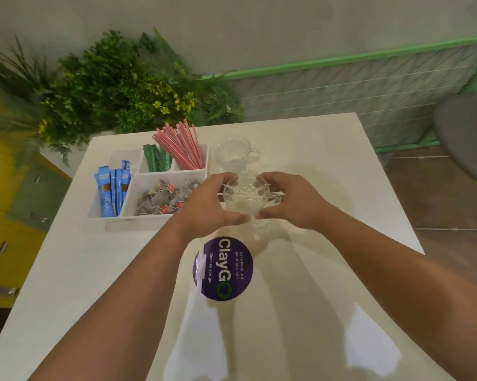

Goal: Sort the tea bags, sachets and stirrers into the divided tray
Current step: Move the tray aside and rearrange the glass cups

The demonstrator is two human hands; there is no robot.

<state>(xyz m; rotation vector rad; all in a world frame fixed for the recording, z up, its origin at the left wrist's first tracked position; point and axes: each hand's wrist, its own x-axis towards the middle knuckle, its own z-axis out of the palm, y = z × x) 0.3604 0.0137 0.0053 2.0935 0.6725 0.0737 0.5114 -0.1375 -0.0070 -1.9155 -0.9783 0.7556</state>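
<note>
A white divided tray sits on the left of the white table. Blue sachets stand in its left compartment and green sachets in a small back one. Red-and-white stirrers lean in the back right compartment. Tea bags with red tags fill the large front one. Just right of the tray, my left hand and my right hand hold a clear cut-glass cup between them, fingers curled round its sides.
A second clear glass cup stands behind the held one. A round purple "ClayGo" sticker lies on the table near me. Green plants stand behind the tray, yellow cabinets at left, a grey chair at far right.
</note>
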